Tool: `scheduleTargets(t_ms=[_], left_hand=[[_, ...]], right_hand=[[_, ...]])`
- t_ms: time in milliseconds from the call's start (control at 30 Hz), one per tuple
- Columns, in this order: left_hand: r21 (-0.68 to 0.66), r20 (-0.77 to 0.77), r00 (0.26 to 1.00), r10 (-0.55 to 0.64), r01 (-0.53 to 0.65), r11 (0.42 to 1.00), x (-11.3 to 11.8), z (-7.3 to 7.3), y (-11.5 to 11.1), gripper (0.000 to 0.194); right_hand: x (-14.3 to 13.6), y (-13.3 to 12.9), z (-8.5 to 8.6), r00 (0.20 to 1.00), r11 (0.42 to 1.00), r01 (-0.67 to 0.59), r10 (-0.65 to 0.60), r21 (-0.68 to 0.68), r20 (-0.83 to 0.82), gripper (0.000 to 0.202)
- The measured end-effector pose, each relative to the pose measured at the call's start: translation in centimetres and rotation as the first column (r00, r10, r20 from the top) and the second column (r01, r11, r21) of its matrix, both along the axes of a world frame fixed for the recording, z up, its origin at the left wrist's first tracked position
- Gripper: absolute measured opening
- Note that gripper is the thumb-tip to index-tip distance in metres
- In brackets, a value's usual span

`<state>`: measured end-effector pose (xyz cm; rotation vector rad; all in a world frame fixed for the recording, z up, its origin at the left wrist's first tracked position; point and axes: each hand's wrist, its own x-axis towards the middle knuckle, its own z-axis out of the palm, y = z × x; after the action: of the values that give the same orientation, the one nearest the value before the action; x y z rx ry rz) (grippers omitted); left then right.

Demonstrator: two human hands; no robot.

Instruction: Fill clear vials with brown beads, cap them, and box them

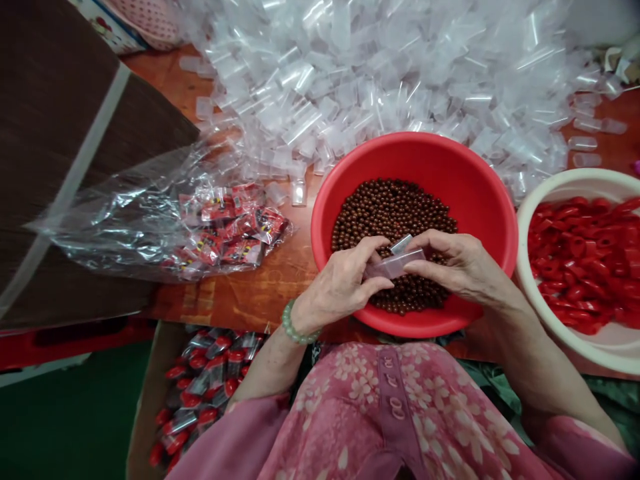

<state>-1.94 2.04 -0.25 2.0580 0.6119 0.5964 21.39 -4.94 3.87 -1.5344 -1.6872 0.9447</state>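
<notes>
Above a red basin [485, 200] of brown bead-like balls [390, 207], both hands are close together. My left hand [340, 280], with a green bead bracelet [296, 325] at the wrist, is closed with thumb and fingers around a small clear plastic container [393, 265] lying nearly sideways. My right hand [460, 263] pinches at the right end of the clear pieces. A second clear container [401, 245] is tilted just above the first, by the right fingertips. Whether either container has anything inside, I cannot tell.
Clear containers [350, 87] are heaped behind the basin. At right stands a white basin [525, 267] of red plastic pieces [585, 267]. On the left are a plastic bag [125, 220] with red packets [220, 227] and a brown carton [60, 133]. Below, a box holds red-capped containers [205, 380].
</notes>
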Motion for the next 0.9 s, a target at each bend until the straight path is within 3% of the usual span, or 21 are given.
scheduleTargets(t_ms=[100,200,300,433,600,700,767,833,900], left_hand=[[-0.019,-0.005,1.0,0.026,-0.026,0.999,-0.6,0.0,0.3,0.051],[-0.029,-0.024,0.999,0.027,-0.027,0.999,-0.6,0.0,0.7,0.058],[-0.09,-0.069,0.998,-0.012,0.006,0.996,0.0,0.2,1.0,0.063],[-0.224,-0.083,0.995,-0.047,0.027,0.974,0.8,0.6,1.1,0.073],[-0.327,-0.016,0.999,0.034,-0.038,0.944,1.0,-0.2,0.9,0.091],[-0.18,0.071,0.969,0.235,-0.22,0.959,0.9,-0.9,0.6,0.087],[-0.05,0.118,0.925,0.361,-0.358,0.933,0.9,-1.2,0.4,0.079],[0.009,0.14,0.902,0.408,-0.413,0.911,1.0,-1.3,0.3,0.067],[0.022,0.145,0.899,0.413,-0.421,0.907,1.0,-1.4,0.2,0.058]], right_hand=[[2.6,-0.7,0.0,0.993,0.993,0.118,-0.118,0.0,0.027,0.023],[4.6,-1.4,0.1,0.956,0.994,0.109,-0.106,0.006,0.275,0.032],[4.0,-1.5,0.3,0.857,0.995,-0.064,0.018,0.073,0.515,0.044],[-0.1,-0.8,0.7,0.782,0.934,-0.347,0.238,0.085,0.577,0.04],[-2.5,1.6,0.9,0.653,0.864,-0.492,0.289,0.103,0.7,0.031],[-1.5,4.4,0.4,0.569,0.874,-0.486,0.317,0.0,0.759,0.023],[-0.7,6.3,-0.3,0.465,0.898,-0.422,0.329,-0.121,0.822,0.017],[-0.2,7.9,-1.2,0.385,0.898,-0.369,0.382,-0.24,0.84,0.017],[0.0,8.8,-2.1,0.369,0.878,-0.353,0.448,-0.323,0.814,0.016]])
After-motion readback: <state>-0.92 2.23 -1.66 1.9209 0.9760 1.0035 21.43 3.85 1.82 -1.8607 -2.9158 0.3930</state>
